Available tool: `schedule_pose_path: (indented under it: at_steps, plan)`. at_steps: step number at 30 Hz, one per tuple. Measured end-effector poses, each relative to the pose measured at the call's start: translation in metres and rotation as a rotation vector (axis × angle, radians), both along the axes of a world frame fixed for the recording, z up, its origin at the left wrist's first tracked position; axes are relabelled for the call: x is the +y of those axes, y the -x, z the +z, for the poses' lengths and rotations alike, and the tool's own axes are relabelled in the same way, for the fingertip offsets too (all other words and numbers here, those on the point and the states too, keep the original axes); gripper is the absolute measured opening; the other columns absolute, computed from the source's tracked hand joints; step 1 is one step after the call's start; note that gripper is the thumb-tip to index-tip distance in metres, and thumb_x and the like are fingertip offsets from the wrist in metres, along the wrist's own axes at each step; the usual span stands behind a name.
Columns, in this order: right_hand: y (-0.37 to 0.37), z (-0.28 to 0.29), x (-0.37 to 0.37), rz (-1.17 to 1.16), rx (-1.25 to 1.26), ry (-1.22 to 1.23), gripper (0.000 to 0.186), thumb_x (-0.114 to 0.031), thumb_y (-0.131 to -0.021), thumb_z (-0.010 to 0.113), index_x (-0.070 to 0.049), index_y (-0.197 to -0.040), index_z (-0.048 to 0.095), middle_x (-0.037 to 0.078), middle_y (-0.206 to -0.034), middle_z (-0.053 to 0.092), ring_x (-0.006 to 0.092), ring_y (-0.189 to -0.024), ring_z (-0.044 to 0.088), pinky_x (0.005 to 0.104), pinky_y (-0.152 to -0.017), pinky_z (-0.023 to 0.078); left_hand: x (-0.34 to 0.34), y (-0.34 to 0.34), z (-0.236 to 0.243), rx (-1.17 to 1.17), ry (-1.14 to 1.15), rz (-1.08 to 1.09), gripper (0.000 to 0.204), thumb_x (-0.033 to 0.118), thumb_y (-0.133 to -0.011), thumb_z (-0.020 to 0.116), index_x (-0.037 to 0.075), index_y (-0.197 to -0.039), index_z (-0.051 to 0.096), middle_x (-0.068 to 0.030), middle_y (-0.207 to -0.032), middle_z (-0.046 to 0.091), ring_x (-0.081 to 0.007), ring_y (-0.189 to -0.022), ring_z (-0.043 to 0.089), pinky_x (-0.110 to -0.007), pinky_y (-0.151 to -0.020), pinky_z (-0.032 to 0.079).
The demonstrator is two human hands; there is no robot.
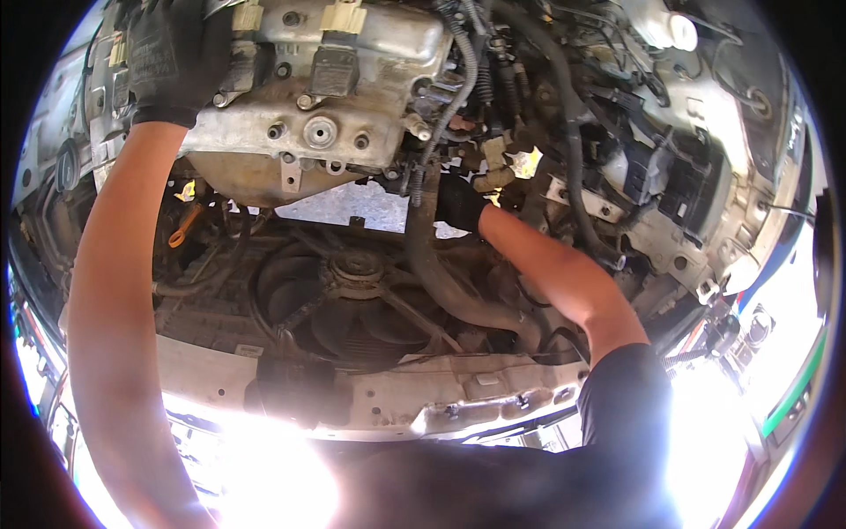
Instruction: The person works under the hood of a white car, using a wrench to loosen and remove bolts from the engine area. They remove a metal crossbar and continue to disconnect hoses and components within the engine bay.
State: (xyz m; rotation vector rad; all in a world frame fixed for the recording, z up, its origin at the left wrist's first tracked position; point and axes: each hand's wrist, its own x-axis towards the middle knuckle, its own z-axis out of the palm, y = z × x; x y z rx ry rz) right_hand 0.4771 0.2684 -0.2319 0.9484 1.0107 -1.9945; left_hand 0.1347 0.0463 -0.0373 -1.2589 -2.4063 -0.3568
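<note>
My left hand, in a black glove, rests on the left end of the metal engine cover. Its fingers look stretched out over the cover, though the picture's upper edge cuts off their tips. Beside it sit dark ignition coils with pale connectors. My right hand, also gloved in black, reaches down into the gap right of the engine, behind the thick radiator hose. The hose and the shadow hide its fingers, so what it touches does not show.
A radiator fan lies below the engine, with the front crossmember nearer to me. An orange dipstick handle stands at the left. A black hose, wiring and a dark box crowd the right side.
</note>
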Motion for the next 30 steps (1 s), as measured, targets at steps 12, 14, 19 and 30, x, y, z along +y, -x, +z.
schedule_pose_path:
  at_steps: [12,14,19,30]
  plan:
    - [-0.106,0.304,0.063,0.210,0.297,-1.341,0.025,-0.012,-0.092,0.051,0.000,-0.111,0.063,0.016,-0.103,0.067,0.0276,-0.094,0.066,0.0343,-0.080,0.051,0.000,-0.007,0.008,0.148,-0.023,0.042,0.039,0.020,-0.077,0.056,0.006,-0.114,0.056,-0.0179,-0.110,0.059,-0.0374,-0.104,0.056,-0.048,-0.087,0.044]
    - [-0.144,0.326,0.039,0.344,0.274,-1.561,0.027,-0.013,-0.093,0.050,0.001,-0.114,0.062,0.014,-0.103,0.068,0.0265,-0.092,0.067,0.0340,-0.082,0.051,-0.002,-0.016,0.022,0.103,-0.058,-0.028,0.050,0.028,-0.079,0.056,0.000,-0.120,0.052,-0.0251,-0.113,0.054,-0.0433,-0.106,0.050,-0.053,-0.091,0.040]
    - [-0.182,0.321,-0.080,0.303,0.341,-1.725,0.041,-0.012,-0.092,0.047,-0.001,-0.132,0.048,0.019,-0.135,0.049,0.0381,-0.129,0.042,0.0482,-0.102,0.037,-0.014,-0.016,0.016,0.129,-0.025,0.117,0.051,0.028,-0.079,0.055,0.000,-0.121,0.052,-0.0249,-0.113,0.055,-0.0432,-0.107,0.050,-0.054,-0.092,0.040]
    - [-0.147,0.304,-0.164,0.470,0.582,-1.816,0.021,-0.006,-0.086,0.053,0.005,-0.099,0.064,0.020,-0.099,0.066,0.0370,-0.095,0.061,0.0415,-0.087,0.047,-0.010,-0.015,0.007,0.135,-0.170,0.124,0.066,0.028,-0.077,0.061,0.008,-0.137,0.044,-0.0237,-0.132,0.049,-0.0381,-0.109,0.055,-0.049,-0.092,0.044]
